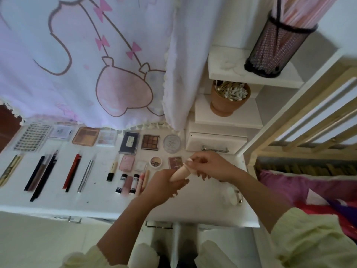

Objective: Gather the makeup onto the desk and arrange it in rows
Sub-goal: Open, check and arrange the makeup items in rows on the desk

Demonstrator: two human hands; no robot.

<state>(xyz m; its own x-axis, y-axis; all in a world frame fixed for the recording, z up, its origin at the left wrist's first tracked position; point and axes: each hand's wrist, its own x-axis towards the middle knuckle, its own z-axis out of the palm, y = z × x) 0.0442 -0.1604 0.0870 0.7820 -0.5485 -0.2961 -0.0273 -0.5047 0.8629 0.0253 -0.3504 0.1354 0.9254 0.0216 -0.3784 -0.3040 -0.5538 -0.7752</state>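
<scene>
Both grips (L hand (pixel 164 183), R hand (pixel 211 167)) clamped on peach tube (pixel 178 174) over desk (pixel 204 211) nr front-right corner; makeup rows (pixel 128 144) left.

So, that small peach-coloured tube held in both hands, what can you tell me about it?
The small peach-coloured tube looks like smooth matte plastic. It is held tilted above the white desk, its lower end gripped by the left hand, its upper end pinched by the right hand, which hides the tip. No label is readable. Only the hands touch it.
</scene>
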